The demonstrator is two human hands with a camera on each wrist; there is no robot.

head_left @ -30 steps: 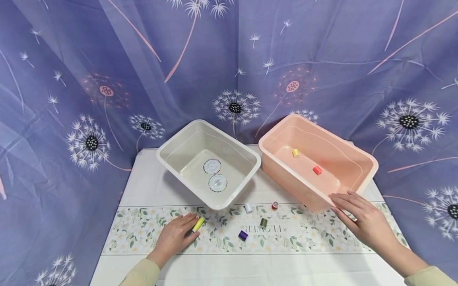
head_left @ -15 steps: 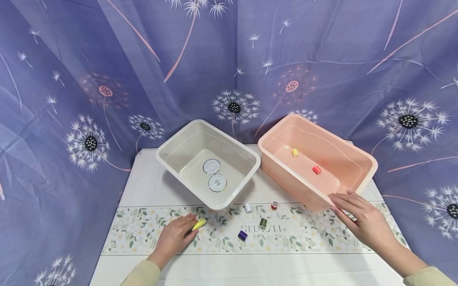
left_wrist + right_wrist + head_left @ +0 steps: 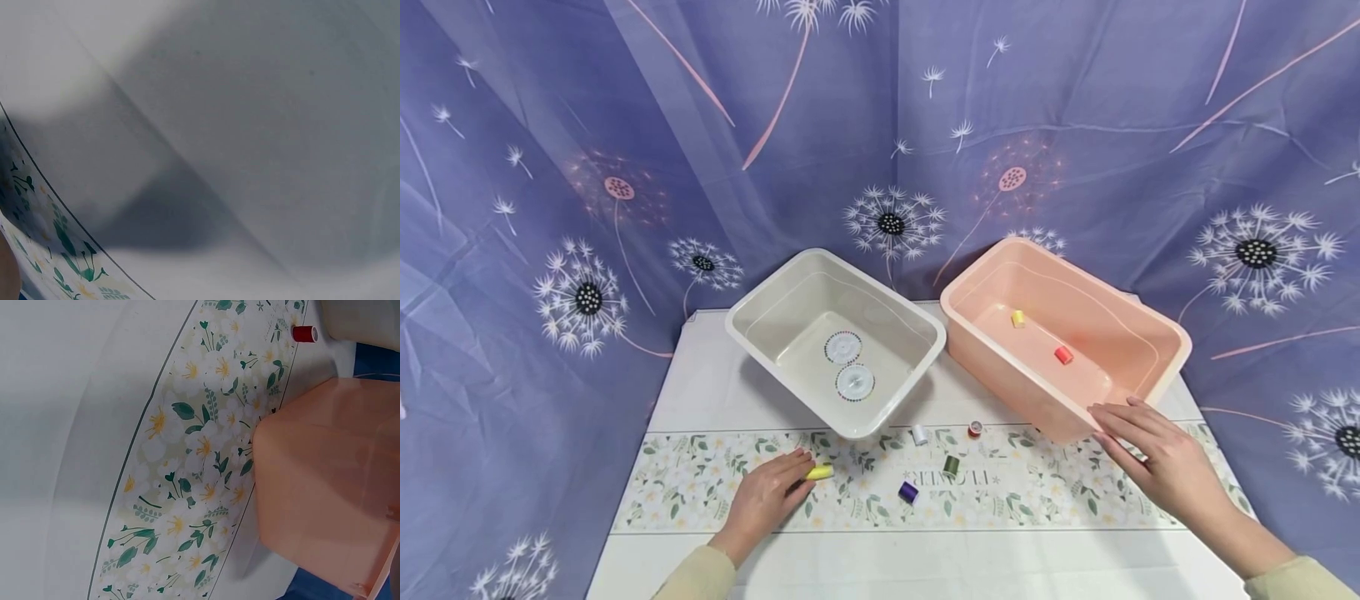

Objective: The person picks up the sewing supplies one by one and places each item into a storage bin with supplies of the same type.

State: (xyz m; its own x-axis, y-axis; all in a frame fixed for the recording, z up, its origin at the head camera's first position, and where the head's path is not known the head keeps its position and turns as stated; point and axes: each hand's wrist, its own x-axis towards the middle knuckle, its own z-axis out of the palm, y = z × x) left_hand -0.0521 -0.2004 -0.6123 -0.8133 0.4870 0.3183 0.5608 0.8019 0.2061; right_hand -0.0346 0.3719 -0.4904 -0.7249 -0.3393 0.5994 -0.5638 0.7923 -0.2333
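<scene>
- I'd keep the left hand (image 3: 767,490) low and its touch light, thumb to one side of the yellow piece (image 3: 822,472) and forefinger to the other, since that rounded shape could roll.
- The piece lies right at the left fingertips, its far end pointing toward the right hand (image 3: 1168,457); I can't tell whether they pinch it or merely touch it.
- My right hand is loosely spread, fingers fairly straight on the near corner of the pink tub (image 3: 1000,379); I'd use it only for steadying.
- Between the hands, nearer the left, lie the purple spool (image 3: 908,492) and green spool (image 3: 951,465); I'd avoid knocking them.
</scene>
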